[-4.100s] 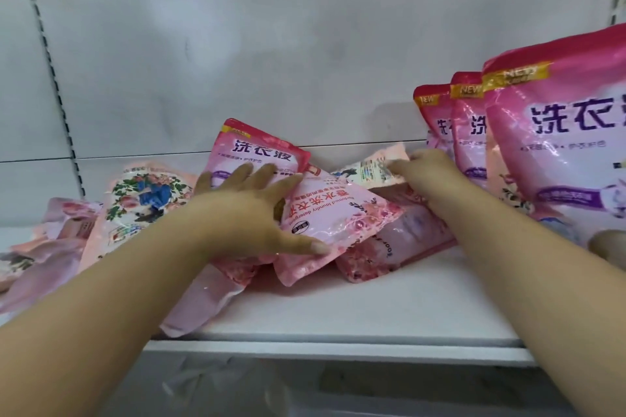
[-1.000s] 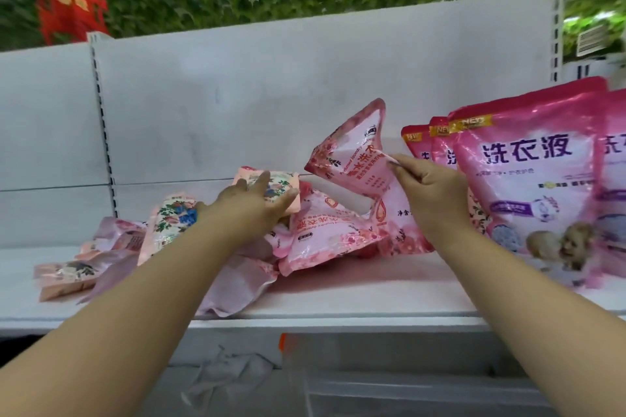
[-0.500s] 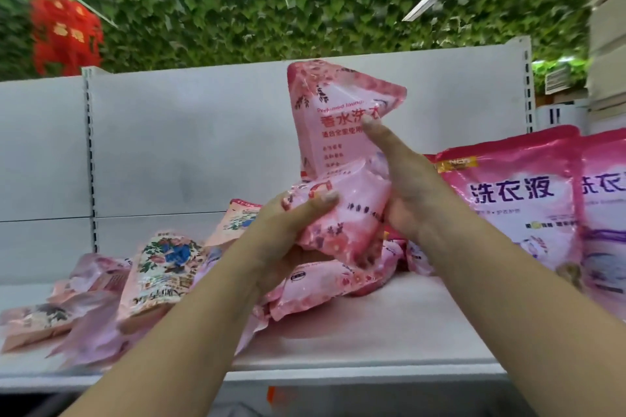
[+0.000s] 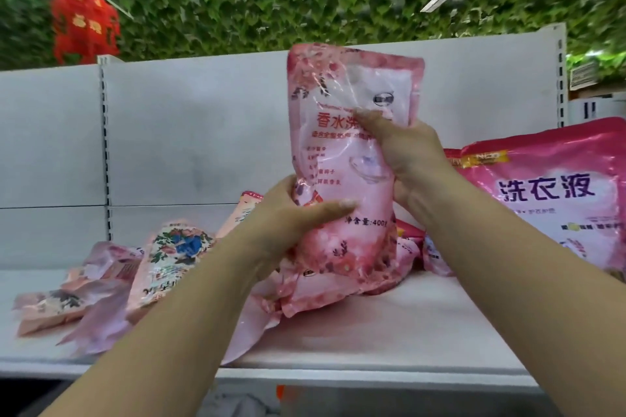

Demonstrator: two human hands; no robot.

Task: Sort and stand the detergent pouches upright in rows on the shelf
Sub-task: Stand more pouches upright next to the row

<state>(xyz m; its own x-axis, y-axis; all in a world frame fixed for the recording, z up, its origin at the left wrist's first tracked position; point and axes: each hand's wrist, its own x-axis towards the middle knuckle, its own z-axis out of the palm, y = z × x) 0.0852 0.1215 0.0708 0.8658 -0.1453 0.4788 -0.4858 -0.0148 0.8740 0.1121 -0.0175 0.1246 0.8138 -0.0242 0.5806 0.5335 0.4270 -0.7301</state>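
A pale pink detergent pouch with red characters is held upright above the white shelf. My left hand grips its lower left side, thumb across the front. My right hand holds its right edge, fingers curled over the front. Under it lies a heap of fallen pink pouches. More lie flat to the left, among them a floral pouch with a blue flower. Large pink pouches stand upright in a row at the right.
The white shelf back panel rises behind the pouches, with a slotted upright at the left. Green leaves and a red decoration hang above. The shelf's front edge runs below my arms.
The folded pouch has been straightened and raised; it now stands upright between both hands. My left hand has shifted to its lower left side, my right hand to its right edge.
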